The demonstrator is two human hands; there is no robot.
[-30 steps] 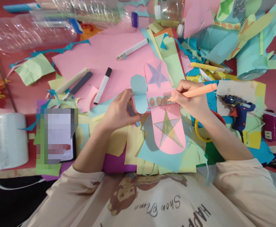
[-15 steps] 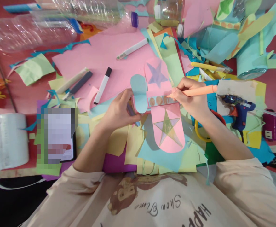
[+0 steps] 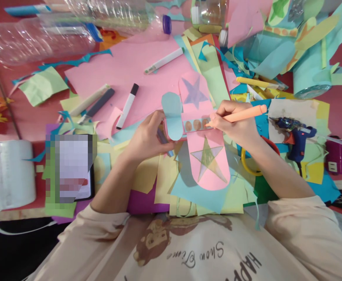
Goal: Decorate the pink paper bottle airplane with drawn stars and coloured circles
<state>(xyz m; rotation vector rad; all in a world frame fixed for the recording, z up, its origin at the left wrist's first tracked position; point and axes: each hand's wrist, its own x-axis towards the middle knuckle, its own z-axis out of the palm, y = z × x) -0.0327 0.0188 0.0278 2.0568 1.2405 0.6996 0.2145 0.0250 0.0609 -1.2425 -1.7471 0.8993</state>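
My right hand [image 3: 235,123] is closed around an orange marker [image 3: 250,112]. Its tip meets a light-blue strip with several brown circles on the middle band of a pink paper craft [image 3: 193,186]. The craft's rounded upper flap carries a purple star [image 3: 195,92], and the lower flap has a green and purple star [image 3: 207,158]. At the left end, a rounded light-blue paper piece [image 3: 171,105] stands out. My left hand [image 3: 144,136] grips that end between thumb and fingers. A dark bluish stick-like object [image 3: 161,136] shows partly beneath this hand.
Markers, including a black-capped one [image 3: 127,106], lie on pink paper [image 3: 124,62]. A blue glue gun [image 3: 298,140] and yellow-handled scissors [image 3: 248,166] are at right. A phone [image 3: 74,168] and white device [image 3: 9,173] lie left. Plastic bottles [image 3: 36,39] line the back.
The orange marker and my right hand have shifted slightly left along the circles. The lower pink flap has moved a little; my left hand stays in place.
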